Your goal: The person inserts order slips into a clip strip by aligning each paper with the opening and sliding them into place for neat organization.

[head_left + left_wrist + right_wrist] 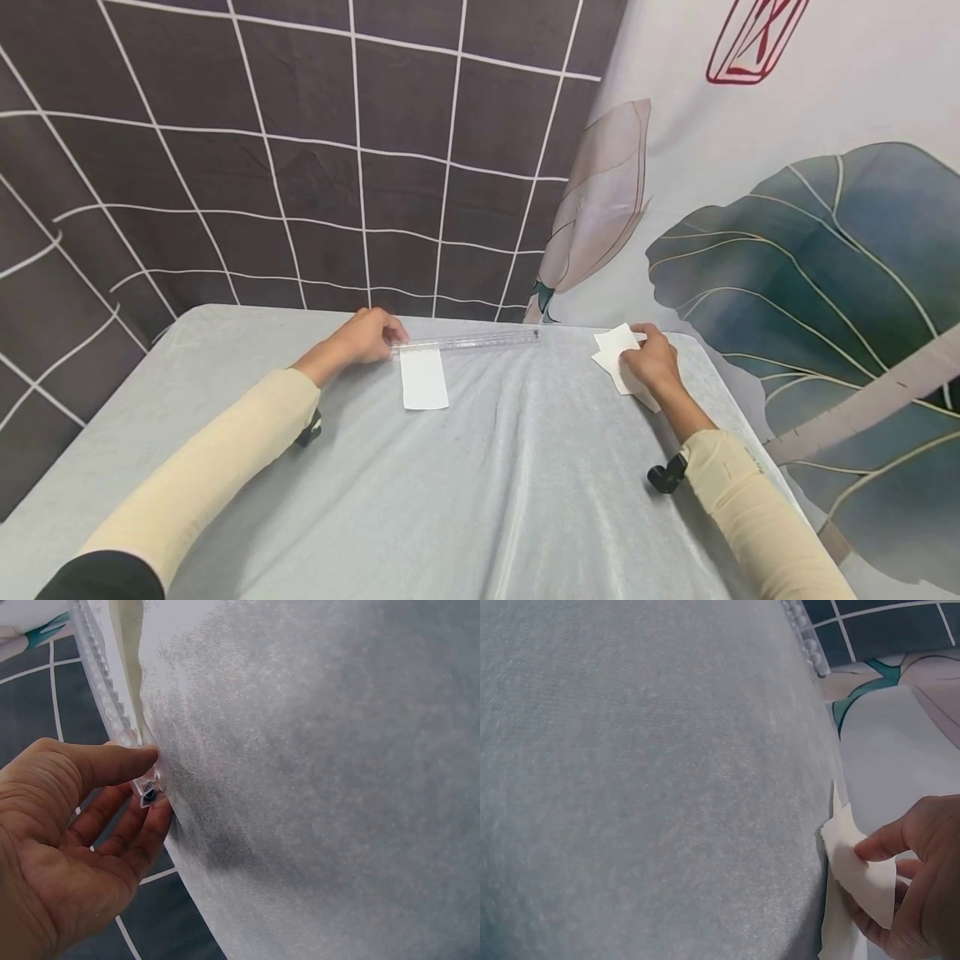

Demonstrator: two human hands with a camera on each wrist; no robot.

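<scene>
My left hand [366,336] pinches the left end of a long clear plastic bar [480,340] near the table's far edge. In the left wrist view, thumb and fingers grip the bar's hollow end, which has a dark bit inside; ridges run along the bar [105,682]. A white paper rectangle [424,383] lies flat, its far edge at the bar. Over at the right, my right hand [654,360] holds a small piece of white paper [859,874] between thumb and fingers, its edge uneven. More paper [840,930] lies beneath that piece, against the table.
A pale grey-blue cloth [450,508] with soft folds covers the table. Behind it hangs a dark curtain [300,183] with white grid lines. A white curtain [690,167] with leaf prints hangs at the right, close to my right arm.
</scene>
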